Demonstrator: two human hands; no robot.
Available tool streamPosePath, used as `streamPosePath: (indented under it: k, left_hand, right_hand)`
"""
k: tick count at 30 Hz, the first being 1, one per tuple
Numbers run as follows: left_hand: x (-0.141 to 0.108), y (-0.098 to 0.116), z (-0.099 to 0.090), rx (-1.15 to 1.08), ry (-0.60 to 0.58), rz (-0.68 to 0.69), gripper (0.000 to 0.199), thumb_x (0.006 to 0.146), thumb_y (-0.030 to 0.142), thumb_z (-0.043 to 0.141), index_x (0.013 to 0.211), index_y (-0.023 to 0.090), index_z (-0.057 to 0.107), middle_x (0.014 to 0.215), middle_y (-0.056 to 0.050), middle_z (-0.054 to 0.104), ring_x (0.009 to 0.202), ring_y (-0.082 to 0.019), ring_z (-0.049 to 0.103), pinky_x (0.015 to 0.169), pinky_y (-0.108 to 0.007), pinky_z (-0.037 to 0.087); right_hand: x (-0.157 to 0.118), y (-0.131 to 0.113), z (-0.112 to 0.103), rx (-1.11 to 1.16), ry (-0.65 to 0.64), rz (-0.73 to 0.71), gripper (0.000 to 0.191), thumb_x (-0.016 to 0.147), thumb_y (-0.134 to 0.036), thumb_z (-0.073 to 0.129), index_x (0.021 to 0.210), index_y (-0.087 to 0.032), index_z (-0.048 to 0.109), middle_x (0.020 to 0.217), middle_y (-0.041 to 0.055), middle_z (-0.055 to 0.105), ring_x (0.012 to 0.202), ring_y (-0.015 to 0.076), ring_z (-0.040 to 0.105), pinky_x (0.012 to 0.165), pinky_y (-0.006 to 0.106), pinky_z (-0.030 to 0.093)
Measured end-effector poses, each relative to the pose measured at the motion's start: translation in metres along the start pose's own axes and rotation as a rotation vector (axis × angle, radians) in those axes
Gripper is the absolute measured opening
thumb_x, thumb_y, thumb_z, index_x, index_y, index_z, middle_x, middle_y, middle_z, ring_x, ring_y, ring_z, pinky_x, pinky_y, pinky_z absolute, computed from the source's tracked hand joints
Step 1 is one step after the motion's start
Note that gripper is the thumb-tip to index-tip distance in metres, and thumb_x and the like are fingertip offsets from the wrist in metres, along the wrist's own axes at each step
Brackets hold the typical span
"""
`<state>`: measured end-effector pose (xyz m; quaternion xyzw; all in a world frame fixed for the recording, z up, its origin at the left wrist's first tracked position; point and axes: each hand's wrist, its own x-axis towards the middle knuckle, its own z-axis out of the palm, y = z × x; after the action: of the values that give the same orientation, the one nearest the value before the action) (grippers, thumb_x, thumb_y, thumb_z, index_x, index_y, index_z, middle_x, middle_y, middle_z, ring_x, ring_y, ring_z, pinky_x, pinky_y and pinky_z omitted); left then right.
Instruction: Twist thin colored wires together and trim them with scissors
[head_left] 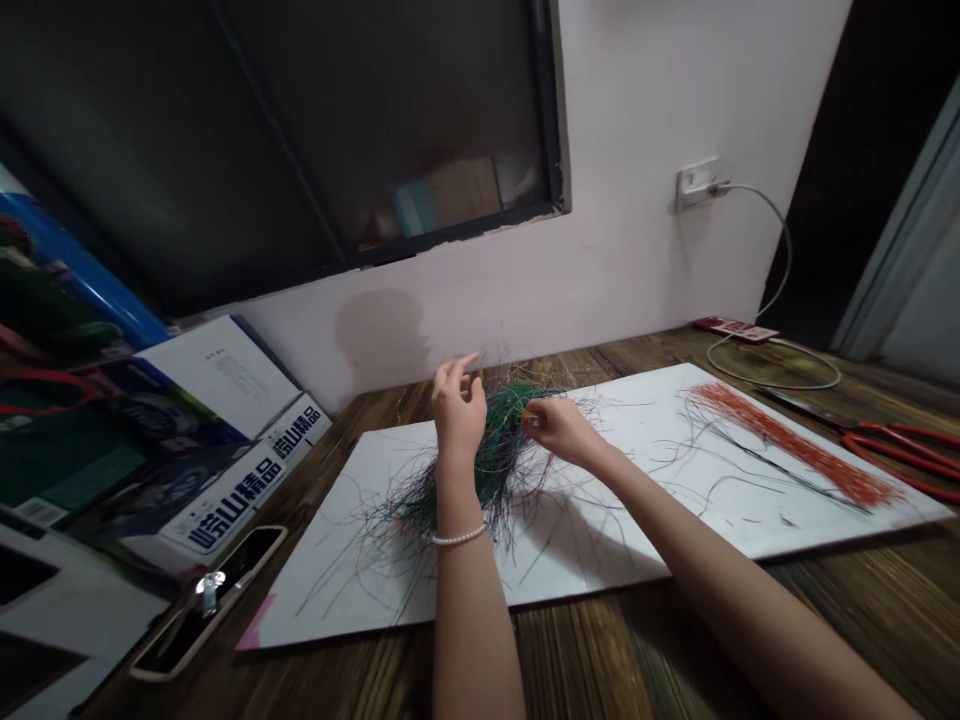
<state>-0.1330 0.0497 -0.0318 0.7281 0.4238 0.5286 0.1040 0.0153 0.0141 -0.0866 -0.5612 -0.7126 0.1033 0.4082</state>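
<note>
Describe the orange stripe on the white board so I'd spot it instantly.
On the wooden table lies a white board. Near its right end, beyond the person's right hand, runs a straight band of thin orange strands laid side by side, unlike the multicoloured tangle that hand touches.

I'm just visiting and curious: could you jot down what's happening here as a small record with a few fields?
Left hand: raised against the wire tangle, wearing a pearl bracelet
Right hand: fingertips pinching wires at the tangle
Things: tangle of thin multicoloured wires on a white board
Rest: straight bundle of orange wires, red-handled scissors, wooden table
</note>
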Motion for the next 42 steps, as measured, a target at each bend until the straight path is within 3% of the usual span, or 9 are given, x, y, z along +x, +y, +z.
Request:
streamPosePath:
  k: [3,7,15,26,34,38,42]
  left_hand:
    - [-0.001,0.01,0.002,0.087,-0.034,0.131,0.02,0.081,0.012,0.057,0.093,0.021,0.07,0.118,-0.01,0.054,0.106,-0.022,0.056,0.083,-0.034,0.052]
    - [-0.004,0.022,0.005,0.221,-0.101,0.248,0.011,0.078,0.016,0.065,0.082,0.023,0.073,0.125,-0.009,0.052,0.12,-0.027,0.046,0.102,-0.046,0.038]
    - [-0.005,0.028,0.008,0.153,-0.282,0.199,0.014,0.076,0.012,0.063,0.082,0.02,0.073,0.123,-0.009,0.057,0.118,-0.026,0.05,0.103,-0.044,0.036]
    - [-0.003,0.02,0.015,-0.013,-0.202,0.099,0.006,0.075,0.018,0.065,0.072,0.016,0.07,0.092,-0.009,0.071,0.091,-0.02,0.065,0.085,-0.032,0.048]
    - [-0.001,0.013,0.017,-0.058,-0.048,-0.028,0.012,0.078,0.023,0.061,0.077,0.014,0.069,0.079,-0.009,0.072,0.074,-0.02,0.067,0.072,-0.03,0.052]
    - [-0.001,0.015,0.016,-0.084,-0.034,-0.03,0.011,0.079,0.021,0.058,0.078,0.014,0.067,0.076,-0.008,0.071,0.071,-0.018,0.067,0.069,-0.028,0.052]
    - [-0.002,0.021,0.018,-0.088,-0.057,0.017,0.01,0.081,0.021,0.057,0.08,0.015,0.065,0.077,-0.007,0.07,0.072,-0.017,0.066,0.07,-0.027,0.052]
  right_hand:
    - [0.001,-0.003,-0.011,0.101,0.098,0.026,0.011,0.073,-0.016,0.057,0.062,-0.016,0.056,0.054,-0.0025,0.049,0.05,0.009,0.038,0.051,0.023,0.024]
    - [0.002,-0.004,-0.02,0.233,0.201,0.053,0.011,0.073,-0.024,0.058,0.069,-0.015,0.061,0.053,-0.0036,0.047,0.049,0.0086,0.035,0.049,0.023,0.024]
    - [0.004,-0.003,-0.025,0.381,0.293,0.065,0.02,0.071,-0.032,0.061,0.07,-0.013,0.066,0.049,-0.0046,0.042,0.048,0.0084,0.032,0.047,0.024,0.022]
    - [0.002,-0.011,-0.026,0.455,0.335,0.065,0.014,0.067,-0.024,0.059,0.069,-0.013,0.067,0.047,-0.0063,0.037,0.047,0.0077,0.03,0.047,0.024,0.022]
    - [0.003,-0.003,-0.032,0.562,0.43,0.192,0.047,0.061,-0.015,0.052,0.106,-0.01,0.065,0.047,-0.0099,0.029,0.045,0.0071,0.025,0.046,0.023,0.023]
    - [0.003,-0.007,-0.045,0.628,0.476,0.257,0.049,0.066,-0.019,0.047,0.111,-0.005,0.062,0.049,-0.0088,0.03,0.044,0.0066,0.022,0.044,0.023,0.022]
    - [-0.001,-0.016,-0.053,0.631,0.459,0.221,0.042,0.072,-0.027,0.049,0.104,-0.005,0.067,0.049,-0.0074,0.031,0.044,0.0063,0.021,0.043,0.023,0.021]
